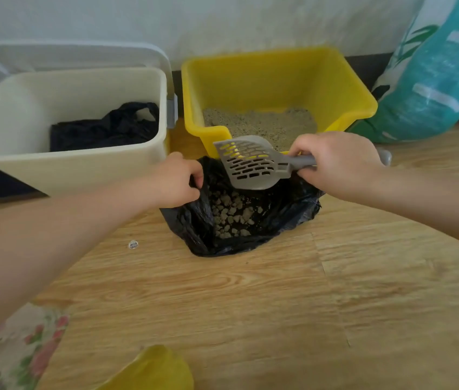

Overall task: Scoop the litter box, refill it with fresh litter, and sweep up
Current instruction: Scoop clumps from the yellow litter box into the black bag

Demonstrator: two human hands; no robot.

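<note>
A yellow litter box [276, 77] with sandy litter [262, 123] stands against the wall. In front of it, an open black plastic bag [287, 209] lies on the wood floor, holding several pale litter clumps [231, 215]. My left hand [177, 181] grips the bag's left rim. My right hand [335, 161] holds the handle of a grey slotted scoop [250, 164], whose empty head hangs tilted over the bag's mouth.
A cream bin [62, 164] with its lid up and a black liner stands at the left. A teal litter sack [430, 80] leans at the right. Near the bottom edge are floral cloth [11, 350] and a yellow object [152, 370]. A small white speck [133, 244] lies on the floor.
</note>
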